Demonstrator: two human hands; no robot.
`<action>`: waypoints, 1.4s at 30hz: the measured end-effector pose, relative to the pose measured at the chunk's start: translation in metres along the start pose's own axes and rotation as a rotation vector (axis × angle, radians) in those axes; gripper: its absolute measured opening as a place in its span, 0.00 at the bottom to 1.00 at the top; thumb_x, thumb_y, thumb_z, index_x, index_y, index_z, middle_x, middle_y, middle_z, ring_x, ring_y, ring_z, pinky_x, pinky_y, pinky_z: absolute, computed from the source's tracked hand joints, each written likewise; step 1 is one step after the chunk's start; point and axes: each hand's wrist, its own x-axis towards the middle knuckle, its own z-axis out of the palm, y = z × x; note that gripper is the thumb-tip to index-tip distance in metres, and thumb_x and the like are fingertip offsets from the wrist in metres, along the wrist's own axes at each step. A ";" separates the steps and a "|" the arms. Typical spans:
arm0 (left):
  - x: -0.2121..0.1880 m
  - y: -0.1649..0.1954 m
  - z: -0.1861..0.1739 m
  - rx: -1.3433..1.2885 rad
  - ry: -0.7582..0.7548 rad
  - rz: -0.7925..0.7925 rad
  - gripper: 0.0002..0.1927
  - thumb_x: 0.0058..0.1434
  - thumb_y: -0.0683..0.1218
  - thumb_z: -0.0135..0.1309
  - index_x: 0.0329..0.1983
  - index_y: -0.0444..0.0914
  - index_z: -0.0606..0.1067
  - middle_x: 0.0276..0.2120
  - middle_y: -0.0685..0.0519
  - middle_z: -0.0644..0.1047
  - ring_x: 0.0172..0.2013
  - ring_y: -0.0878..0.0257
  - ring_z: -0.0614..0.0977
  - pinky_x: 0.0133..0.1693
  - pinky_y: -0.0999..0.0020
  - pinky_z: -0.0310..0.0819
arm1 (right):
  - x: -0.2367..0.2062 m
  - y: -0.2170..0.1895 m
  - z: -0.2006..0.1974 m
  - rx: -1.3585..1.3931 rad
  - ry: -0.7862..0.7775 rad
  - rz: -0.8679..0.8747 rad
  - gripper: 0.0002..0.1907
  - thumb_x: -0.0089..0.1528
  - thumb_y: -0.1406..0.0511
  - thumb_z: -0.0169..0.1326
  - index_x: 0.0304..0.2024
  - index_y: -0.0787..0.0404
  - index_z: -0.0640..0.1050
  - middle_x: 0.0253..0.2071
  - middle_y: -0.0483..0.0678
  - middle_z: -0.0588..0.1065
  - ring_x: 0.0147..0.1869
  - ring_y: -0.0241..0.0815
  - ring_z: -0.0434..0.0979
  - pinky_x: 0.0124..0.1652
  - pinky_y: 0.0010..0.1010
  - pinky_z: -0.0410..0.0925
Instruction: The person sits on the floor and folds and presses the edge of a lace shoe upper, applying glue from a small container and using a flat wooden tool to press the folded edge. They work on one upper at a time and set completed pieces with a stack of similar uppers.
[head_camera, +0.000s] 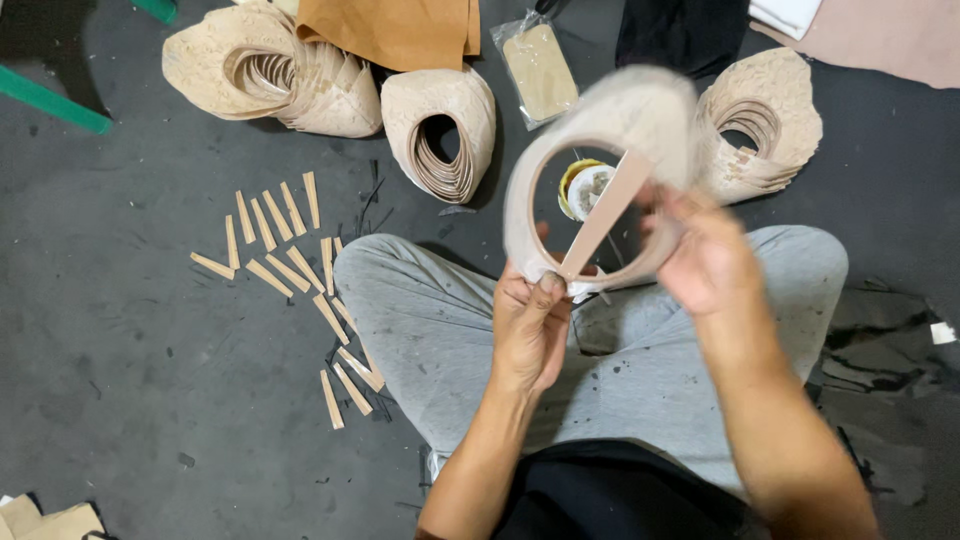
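Clearly both hands grip one beige hat piece (600, 180) above the lap: the left hand (530, 325) pinches its lower rim, the right hand (705, 255) closes on its side, steadying a tan strip (605, 215) across the opening, floor below.

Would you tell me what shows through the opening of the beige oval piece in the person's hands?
Through the beige oval piece, a small yellow-rimmed round tin on the dark floor; a beige strip hides part of it.
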 end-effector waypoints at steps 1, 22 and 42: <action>0.000 0.004 0.003 0.049 -0.015 -0.009 0.28 0.68 0.43 0.60 0.70 0.39 0.67 0.52 0.49 0.78 0.51 0.60 0.81 0.58 0.65 0.74 | 0.001 -0.012 0.007 -0.082 -0.053 -0.122 0.19 0.76 0.70 0.56 0.64 0.72 0.65 0.54 0.58 0.76 0.54 0.47 0.78 0.53 0.35 0.74; -0.005 0.024 0.007 0.315 0.117 -0.051 0.16 0.73 0.37 0.52 0.60 0.23 0.74 0.48 0.39 0.81 0.45 0.53 0.85 0.50 0.59 0.80 | -0.055 -0.060 0.138 -0.890 -0.319 -0.687 0.34 0.60 0.76 0.54 0.61 0.80 0.50 0.55 0.72 0.74 0.47 0.64 0.85 0.41 0.47 0.80; -0.011 0.009 0.000 0.235 0.202 0.000 0.04 0.73 0.38 0.57 0.47 0.30 0.76 0.38 0.52 0.78 0.40 0.64 0.80 0.47 0.63 0.81 | -0.027 -0.063 0.149 -1.487 -0.608 -0.034 0.55 0.58 0.68 0.60 0.80 0.51 0.44 0.66 0.61 0.72 0.63 0.49 0.77 0.56 0.38 0.70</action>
